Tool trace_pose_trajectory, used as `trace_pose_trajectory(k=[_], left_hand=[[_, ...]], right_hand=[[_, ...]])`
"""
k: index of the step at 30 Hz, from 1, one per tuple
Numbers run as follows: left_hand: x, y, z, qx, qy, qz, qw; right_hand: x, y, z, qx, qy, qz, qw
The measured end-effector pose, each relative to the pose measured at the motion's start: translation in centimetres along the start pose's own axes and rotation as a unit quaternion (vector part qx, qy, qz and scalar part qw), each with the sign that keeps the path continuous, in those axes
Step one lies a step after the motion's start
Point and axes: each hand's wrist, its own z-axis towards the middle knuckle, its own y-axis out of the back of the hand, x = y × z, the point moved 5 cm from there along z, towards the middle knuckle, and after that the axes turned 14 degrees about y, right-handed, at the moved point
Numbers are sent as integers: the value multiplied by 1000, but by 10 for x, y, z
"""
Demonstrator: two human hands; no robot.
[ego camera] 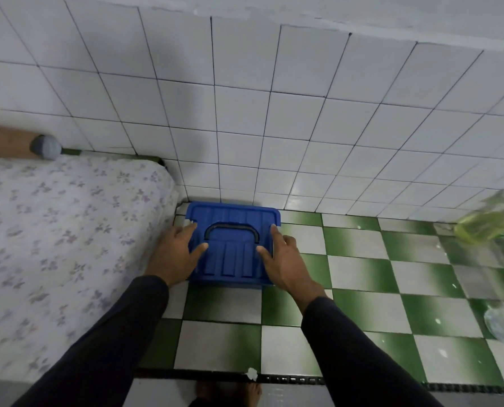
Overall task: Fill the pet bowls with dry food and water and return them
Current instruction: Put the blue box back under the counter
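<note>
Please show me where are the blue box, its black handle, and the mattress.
blue box (233,259): head view, ribbed lid, near front.
black handle (232,226): head view, top bar of the handle.
mattress (68,230): head view, flowered top surface.

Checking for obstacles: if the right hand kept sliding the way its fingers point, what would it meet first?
Likely the tiled wall just behind the blue box; the right hand lies along the lid's edge, though depth is unclear.

We find no legible text, label, brand, number or sign in this view. The blue box lid (233,242) carries only moulded ribs and a black handle, and the blurred bag at the right edge (488,221) shows nothing we can read.
</note>
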Motion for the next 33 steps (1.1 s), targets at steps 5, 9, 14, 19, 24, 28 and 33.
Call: trace_pose_trajectory(k=[5,9,14,19,24,28,33], left_hand=[[8,-9,12,5,6,-5,1000],[18,-20,22,13,13,-4,1000],[16,-29,29,11,26,-24,999],[16,-36,34,-3,28,-55,998],[23,-41,39,-7,31,-67,997],[28,-45,45,-4,15,-100,995],[30,-47,51,-2,-8,-116,993]], right_hand=[[-9,-7,9,-1,-15,10,1000],[-12,-12,16,-19,-17,10,1000],[-15,-17,22,-41,-5,-32,999],[-18,-22,23,-56,-7,-41,998],[-20,-26,23,-82,-8,-20,996],[-22,-27,27,-87,-1,-9,996],[-23,-27,30,-89,1,2,996]])
